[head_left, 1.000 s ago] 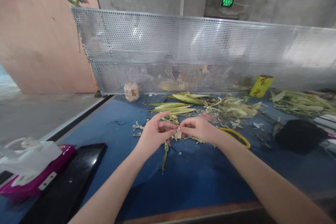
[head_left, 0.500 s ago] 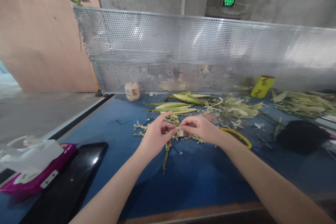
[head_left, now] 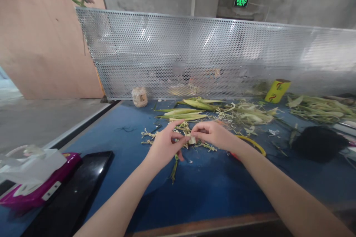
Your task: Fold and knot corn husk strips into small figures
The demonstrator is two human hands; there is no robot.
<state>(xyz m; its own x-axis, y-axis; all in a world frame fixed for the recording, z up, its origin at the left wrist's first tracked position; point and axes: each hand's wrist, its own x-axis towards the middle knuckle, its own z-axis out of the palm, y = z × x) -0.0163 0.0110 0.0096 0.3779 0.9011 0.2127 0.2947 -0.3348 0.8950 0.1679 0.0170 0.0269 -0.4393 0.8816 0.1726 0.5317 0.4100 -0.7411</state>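
Over the middle of the blue tabletop, my left hand and my right hand meet fingertip to fingertip. Between their pinched thumbs and forefingers is a small pale piece of corn husk; its upper part is hidden by the fingers. My left hand's other fingers are loosely bent. Braided husk strips lie under and around both hands. One braid with a green loose end points toward me below my left hand.
Green husks and a shredded husk pile lie behind my hands. A yellow ring, black bundle and yellow tube are rightward. Leftward are a black tray and purple device. A perforated metal screen borders the back.
Both hands stay nearly in place on the pale piece. The fingers of my left hand have shifted slightly, and a lower fingertip now shows below it. Something red shows beneath my right wrist.
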